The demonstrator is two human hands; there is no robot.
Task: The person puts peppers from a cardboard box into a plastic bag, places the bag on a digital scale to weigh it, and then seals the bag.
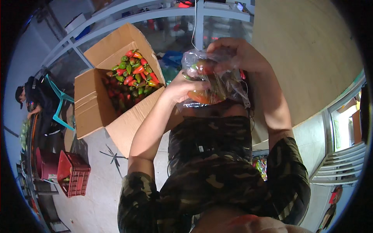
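A clear plastic bag (225,83) with red and green peppers (205,97) in it is held up above my lap. My left hand (186,87) grips the bag from its left side, the thumb lying across the front. On the upper right, my right hand (236,55) has hold of the bag near its top; part of its fingers shows blurred through or behind the plastic, so their exact place is hard to tell. To the left of my hands, an open cardboard box (90,107) contains many small red, green and orange peppers (134,72).
A red plastic crate (74,174) and a maroon bucket (48,163) stand at the left. Beyond them are a turquoise chair (59,102) and another person (38,99). A large beige board (303,58) is on the right. A white cable (194,27) hangs behind the bag.
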